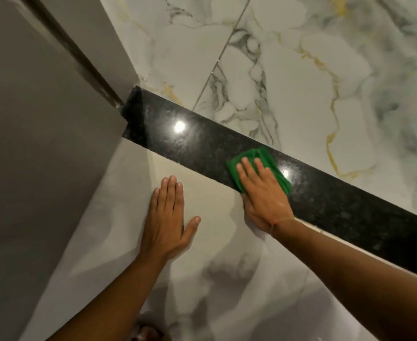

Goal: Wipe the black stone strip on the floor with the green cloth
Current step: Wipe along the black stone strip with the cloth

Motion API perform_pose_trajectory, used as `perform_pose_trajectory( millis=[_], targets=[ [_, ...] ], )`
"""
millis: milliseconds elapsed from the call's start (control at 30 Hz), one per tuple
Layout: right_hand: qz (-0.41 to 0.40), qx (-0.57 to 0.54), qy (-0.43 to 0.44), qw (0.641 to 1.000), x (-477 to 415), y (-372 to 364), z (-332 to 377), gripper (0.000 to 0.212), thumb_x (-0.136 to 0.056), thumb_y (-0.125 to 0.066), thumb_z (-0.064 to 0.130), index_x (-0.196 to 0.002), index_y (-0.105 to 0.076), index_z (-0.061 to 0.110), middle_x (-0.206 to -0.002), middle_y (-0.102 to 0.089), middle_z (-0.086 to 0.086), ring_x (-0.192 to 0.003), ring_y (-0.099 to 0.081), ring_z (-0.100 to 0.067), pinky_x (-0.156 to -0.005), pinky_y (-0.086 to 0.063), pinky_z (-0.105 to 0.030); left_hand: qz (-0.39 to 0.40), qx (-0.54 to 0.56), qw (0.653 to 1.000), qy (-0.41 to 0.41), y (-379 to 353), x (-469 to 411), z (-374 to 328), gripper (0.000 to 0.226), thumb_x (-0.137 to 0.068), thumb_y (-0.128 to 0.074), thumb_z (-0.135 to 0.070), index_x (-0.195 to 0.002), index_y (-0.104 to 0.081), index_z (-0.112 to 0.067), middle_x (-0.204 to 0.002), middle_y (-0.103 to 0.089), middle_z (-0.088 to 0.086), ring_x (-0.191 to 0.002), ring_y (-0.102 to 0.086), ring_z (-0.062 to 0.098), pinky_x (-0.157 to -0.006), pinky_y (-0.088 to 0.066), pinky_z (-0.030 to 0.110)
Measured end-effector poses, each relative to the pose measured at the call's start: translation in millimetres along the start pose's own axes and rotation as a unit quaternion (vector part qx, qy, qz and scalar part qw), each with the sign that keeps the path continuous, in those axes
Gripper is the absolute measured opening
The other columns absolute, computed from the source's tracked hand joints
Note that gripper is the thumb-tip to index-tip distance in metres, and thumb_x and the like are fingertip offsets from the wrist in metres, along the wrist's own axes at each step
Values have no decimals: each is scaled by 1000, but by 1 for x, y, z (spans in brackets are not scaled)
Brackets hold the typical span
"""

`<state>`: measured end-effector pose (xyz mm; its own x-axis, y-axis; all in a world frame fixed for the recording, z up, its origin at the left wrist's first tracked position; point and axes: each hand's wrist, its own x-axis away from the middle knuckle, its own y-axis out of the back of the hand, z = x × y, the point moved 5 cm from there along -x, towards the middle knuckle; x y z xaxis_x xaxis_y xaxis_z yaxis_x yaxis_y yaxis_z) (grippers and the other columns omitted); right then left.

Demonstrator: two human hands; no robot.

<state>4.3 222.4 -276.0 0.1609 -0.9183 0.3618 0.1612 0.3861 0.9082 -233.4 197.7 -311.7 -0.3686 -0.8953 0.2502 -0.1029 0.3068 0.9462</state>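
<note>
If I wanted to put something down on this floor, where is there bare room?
The veined tiles beyond the black strip are bare. The strip's end toward the grey wall is free. It is crowded on the near side: the left hand lies flat on the pale tile, and the right hand presses the green cloth on the strip.

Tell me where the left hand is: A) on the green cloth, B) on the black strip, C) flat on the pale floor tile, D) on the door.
C: the left hand lies flat on the pale floor tile, short of the black stone strip; the right hand presses the green cloth there.
</note>
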Motion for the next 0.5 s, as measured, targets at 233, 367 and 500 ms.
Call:
perform_pose_trajectory(
  millis=[233, 367, 500],
  targets=[
    [-34, -7, -2, 999, 7, -7, 1, 70, -95, -44, 21, -156, -10, 16, -165, -8, -7, -151, 1, -31, -122, -7, -48, 13, 0, 997, -82, -13, 3, -59, 86, -98, -28, -59, -158, -8, 0, -168, -3, 20, -157, -1, 32, -128, -1, 45],
    [-64, -14, -97, 993, 53, -2, -73, 69, -93, -49, 21, -155, -19, 14, -162, -19, -12, -149, -11, -37, -122, -10, -48, 26, -11, 995, -91, -15, 3, -75, 86, -98, -24, -60, -158, -8, -1, -169, -3, 20, -157, -1, 32, -128, 0, 43],
    [-101, -35, -197, 975, 34, -2, -72, 71, -94, -47, 20, -155, -12, 12, -163, -14, -12, -149, -8, -37, -120, -3, -45, 32, -18, 992, -119, -24, 1, -100, 86, -98, -24, -60, -159, -6, -2, -169, -2, 19, -157, 1, 31, -128, 2, 42]
  ],
)
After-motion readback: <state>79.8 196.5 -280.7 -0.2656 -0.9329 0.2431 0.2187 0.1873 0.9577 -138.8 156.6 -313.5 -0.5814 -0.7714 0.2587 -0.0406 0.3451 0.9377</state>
